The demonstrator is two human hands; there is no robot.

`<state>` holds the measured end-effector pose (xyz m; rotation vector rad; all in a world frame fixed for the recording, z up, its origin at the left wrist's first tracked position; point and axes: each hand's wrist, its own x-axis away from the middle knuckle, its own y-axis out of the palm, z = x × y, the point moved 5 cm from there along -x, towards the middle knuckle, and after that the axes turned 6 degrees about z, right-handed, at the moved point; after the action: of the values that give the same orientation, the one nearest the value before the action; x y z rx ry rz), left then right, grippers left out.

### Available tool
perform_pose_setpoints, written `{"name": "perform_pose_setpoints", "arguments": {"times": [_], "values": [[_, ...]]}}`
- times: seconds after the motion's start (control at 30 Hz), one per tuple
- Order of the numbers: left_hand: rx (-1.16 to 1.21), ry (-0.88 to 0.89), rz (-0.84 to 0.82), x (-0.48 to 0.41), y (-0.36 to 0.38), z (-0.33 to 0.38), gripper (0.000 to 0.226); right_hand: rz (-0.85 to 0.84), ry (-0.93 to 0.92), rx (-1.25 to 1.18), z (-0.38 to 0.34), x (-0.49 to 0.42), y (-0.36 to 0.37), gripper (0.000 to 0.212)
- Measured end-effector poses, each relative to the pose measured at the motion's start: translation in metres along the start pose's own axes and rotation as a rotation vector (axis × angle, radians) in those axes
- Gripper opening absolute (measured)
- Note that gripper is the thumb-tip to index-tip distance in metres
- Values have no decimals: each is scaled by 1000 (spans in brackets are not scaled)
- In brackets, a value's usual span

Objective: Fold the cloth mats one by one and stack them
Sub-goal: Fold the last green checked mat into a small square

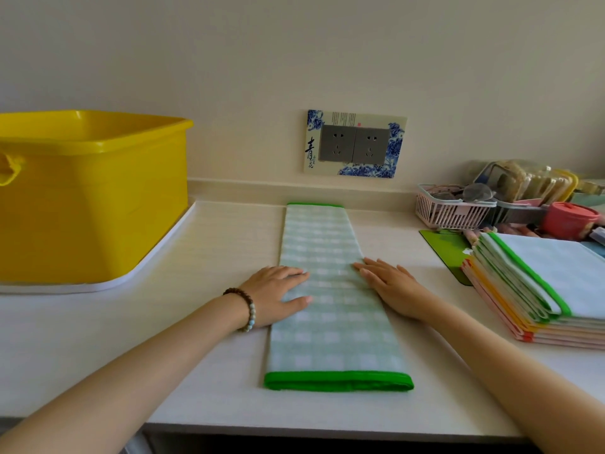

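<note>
A green checked cloth mat (330, 335) with bright green edging lies on the white table (203, 257), folded into a long narrow strip that runs from the front edge toward the wall. My left hand (275, 294) lies flat on the strip's left edge, fingers straight, thumb on the cloth. My right hand (389, 286) presses flat on the right edge, fingers pointing inward. A stack of folded mats (543, 290) with green, yellow and pink edges sits at the right.
A big yellow plastic tub (88, 194) stands at the left on a white-edged board. A pink basket (451, 208), a red container (568, 219) and clutter fill the back right. A double wall socket (355, 144) is behind the mat.
</note>
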<state>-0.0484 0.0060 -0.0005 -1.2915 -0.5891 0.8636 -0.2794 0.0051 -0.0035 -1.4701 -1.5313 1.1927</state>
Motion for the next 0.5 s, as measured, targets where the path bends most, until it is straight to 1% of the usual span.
{"name": "perform_pose_setpoints", "arguments": {"times": [0.03,0.07,0.13,0.2,0.3,0.37,0.43,0.5], "values": [[12,6,0,2,-2,-2,67,14,-32,-32,0,4,-2,45],[36,10,5,6,-4,-4,76,40,-63,-78,1,9,-6,44],[97,20,44,18,-13,-9,101,99,-137,-113,3,24,-16,44],[127,32,66,31,-21,-15,114,156,-294,38,1,41,-27,49],[100,70,30,47,-26,-19,116,264,-576,295,-8,60,-39,49],[67,72,-29,55,-23,-18,117,297,-728,400,-14,66,-40,47],[25,73,-84,59,-19,-15,120,271,-819,442,-17,67,-38,44],[-9,75,-118,61,-16,-13,124,243,-871,454,-20,64,-34,43]]}}
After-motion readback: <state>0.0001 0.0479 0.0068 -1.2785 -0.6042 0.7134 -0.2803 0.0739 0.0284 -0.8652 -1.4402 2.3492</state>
